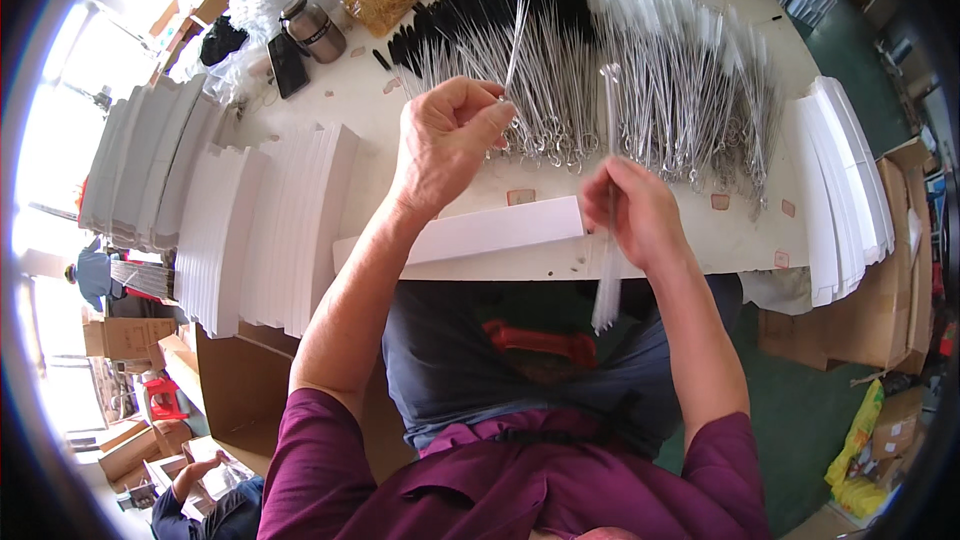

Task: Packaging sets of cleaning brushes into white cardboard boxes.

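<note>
Item: one metal tool [516, 35], long and thin, looped end down, pinched between thumb and fingers of my left hand [447, 140], lifted over the far heap of tools [600, 90]. Item: clear sleeve [608, 230], upright, pinched in my right hand [640, 210] above the near table edge [500, 265]. Flat white box [490, 230] lies between my wrists. Step, as I judge it: bagging a tool. Next: line its tip up with the sleeve's mouth, then slide it in

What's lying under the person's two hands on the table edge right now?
Under the left hand and right hand lies a long white flat box on the white table. Its right end is hidden behind the right hand.
</note>
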Demonstrator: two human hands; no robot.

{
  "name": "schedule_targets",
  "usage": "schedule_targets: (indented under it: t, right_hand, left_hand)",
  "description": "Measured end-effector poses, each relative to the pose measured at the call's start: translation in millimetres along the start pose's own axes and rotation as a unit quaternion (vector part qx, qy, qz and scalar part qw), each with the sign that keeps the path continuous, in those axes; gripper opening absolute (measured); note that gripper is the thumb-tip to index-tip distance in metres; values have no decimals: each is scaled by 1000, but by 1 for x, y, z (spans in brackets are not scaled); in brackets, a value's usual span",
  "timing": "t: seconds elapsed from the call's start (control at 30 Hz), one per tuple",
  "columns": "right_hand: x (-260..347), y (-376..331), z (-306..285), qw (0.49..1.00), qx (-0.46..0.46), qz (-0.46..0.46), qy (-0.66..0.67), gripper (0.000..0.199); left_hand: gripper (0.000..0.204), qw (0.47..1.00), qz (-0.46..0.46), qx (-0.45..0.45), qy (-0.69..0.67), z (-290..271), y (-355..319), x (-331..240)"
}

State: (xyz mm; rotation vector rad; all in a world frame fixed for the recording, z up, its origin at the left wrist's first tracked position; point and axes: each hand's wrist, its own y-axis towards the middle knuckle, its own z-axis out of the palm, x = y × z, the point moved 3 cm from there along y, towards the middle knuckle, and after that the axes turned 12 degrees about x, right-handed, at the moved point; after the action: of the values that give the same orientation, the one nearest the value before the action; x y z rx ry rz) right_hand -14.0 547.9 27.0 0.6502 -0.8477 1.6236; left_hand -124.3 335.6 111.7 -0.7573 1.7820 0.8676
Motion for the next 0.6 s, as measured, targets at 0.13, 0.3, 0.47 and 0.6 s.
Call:
schedule_targets:
  t: [0.13,0.3,0.47,0.6]
  right_hand:
    - [16,73,35,996,50,-20,67,29]
    - [14,112,32,994,24,-11,107,30]
    - [9,108,32,994,44,-34,91,31]
    - [30,81,21,992,6,-125,-35,30]
  left_hand:
    - [11,998,25,-51,-8,-19,-7,-21]
    - [11,983,102,-53,-141,-34,-16,-43]
    - [15,977,134,-77,-146,-65,-43,-81]
    - [19,976,139,-61,-156,-93,-68,-110]
